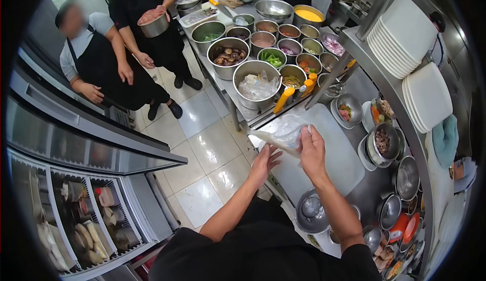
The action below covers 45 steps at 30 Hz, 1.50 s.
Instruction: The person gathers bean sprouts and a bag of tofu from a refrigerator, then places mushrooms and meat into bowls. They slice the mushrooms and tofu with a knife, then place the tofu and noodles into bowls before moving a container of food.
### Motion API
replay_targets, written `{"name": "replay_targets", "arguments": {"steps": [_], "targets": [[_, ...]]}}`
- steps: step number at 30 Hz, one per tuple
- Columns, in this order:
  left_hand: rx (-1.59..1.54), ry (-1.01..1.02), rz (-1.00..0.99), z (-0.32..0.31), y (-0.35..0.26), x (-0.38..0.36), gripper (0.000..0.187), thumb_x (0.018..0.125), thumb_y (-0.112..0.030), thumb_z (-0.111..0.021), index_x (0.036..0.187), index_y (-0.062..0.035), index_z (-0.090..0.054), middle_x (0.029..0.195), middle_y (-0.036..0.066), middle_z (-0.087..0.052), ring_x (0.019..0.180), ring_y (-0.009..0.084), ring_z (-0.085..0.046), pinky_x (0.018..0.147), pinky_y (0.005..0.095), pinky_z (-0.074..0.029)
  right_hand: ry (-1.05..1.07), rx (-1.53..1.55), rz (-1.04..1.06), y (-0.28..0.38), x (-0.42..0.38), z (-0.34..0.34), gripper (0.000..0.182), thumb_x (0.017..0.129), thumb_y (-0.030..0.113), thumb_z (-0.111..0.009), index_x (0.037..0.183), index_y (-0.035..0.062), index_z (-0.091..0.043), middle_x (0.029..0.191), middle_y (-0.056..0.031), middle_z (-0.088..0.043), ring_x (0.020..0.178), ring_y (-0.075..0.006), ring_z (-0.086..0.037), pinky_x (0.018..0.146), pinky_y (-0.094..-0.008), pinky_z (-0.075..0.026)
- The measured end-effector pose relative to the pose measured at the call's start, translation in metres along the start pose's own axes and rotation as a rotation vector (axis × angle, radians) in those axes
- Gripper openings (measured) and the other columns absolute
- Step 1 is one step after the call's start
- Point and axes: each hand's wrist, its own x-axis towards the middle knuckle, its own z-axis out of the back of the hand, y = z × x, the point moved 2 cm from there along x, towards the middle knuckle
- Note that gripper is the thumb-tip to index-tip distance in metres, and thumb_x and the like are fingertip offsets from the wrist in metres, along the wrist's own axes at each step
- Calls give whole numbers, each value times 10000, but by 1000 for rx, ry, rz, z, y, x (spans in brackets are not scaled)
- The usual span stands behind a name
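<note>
A clear plastic bag [284,133] is pinched in my right hand [312,149], over the near end of the white cutting board [326,154]. My left hand [264,162] is just below the bag's lower left edge, its fingers apart and partly curled. Beyond the bag, a steel pot [244,96] holds more crumpled clear plastic. Yellow-handled knives [284,100] stand between that pot and the board. A steel bowl [304,225] with something shiny inside sits below the board, by my right forearm.
Several steel pots with chopped vegetables, mushrooms [229,56] and a yellow liquid [309,14] crowd the counter ahead. White plates [400,40] are stacked on the right shelf, bowls below it. An open fridge [101,174] is at left. Two people stand beyond its door, one holding a meat-filled pot [153,27].
</note>
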Motion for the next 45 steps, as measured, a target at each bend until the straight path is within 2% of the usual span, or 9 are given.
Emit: {"name": "replay_targets", "arguments": {"steps": [8,15,18,25,27,31,36,40,45], "targets": [[14,187,-189,9,-41,57,346,974,-252,-427,1223,-18,-480,1214,62,-552,1127,161,-516,1004,330,-394,-159,446,-104,-11,36,37,187,944,261,-500,900,96,-575,756,34,-508,664,-79,-466,624,-231,-391],[266,-84,-205,-1,-35,110,334,931,-242,-545,1026,70,-615,997,112,-650,844,146,-594,771,269,-474,-59,202,-243,-13,1,123,310,961,306,-443,1041,46,-591,969,-68,-648,917,-132,-590,831,-275,-460],[1043,-63,-446,8,-18,127,386,902,-309,-565,759,42,-642,644,64,-639,543,155,-478,534,329,-391,-161,13,-210,-19,-36,168,304,937,308,-495,1070,53,-592,1013,-53,-651,937,-148,-594,819,-291,-461],[1444,-9,-701,47,3,160,179,825,-195,-592,771,-28,-630,771,165,-615,707,335,-568,660,426,-427,-83,-884,-272,-69,-150,182,626,745,263,-702,1302,116,-457,1343,-145,-440,1243,-329,-394,1032,-403,-324],[1654,-104,-1041,-15,-29,86,227,767,-172,-665,911,-4,-615,904,192,-600,860,363,-561,745,443,-434,-49,-821,-378,-91,-152,178,422,773,179,-647,1169,59,-566,1077,-203,-604,1011,-380,-552,865,-425,-432],[1183,201,97,-50,-47,-38,547,785,-410,-682,1154,-21,-572,878,115,-640,757,164,-599,681,351,-495,-91,-784,-283,-34,-140,153,164,762,69,-605,907,-7,-613,727,-214,-599,637,-391,-566,635,-388,-449],[807,165,91,-19,-38,-165,479,810,-311,-641,1146,20,-559,917,118,-642,817,193,-591,722,319,-487,306,-804,-104,30,-115,63,172,766,82,-631,911,-10,-615,692,-167,-605,665,-357,-575,667,-357,-462],[787,-521,71,13,-22,-273,385,697,-92,-521,1042,71,-573,869,169,-638,815,234,-605,721,337,-472,700,-513,777,67,-130,-38,454,725,152,-697,1143,52,-550,1092,-171,-557,1010,-350,-511,881,-419,-415],[511,-958,144,17,18,-385,284,685,-106,-525,859,110,-583,723,170,-610,683,239,-594,631,331,-463,1156,-336,1216,63,-192,-182,729,593,153,-729,1269,179,-456,1241,-184,-430,1141,-419,-413,909,-495,-401]]}}
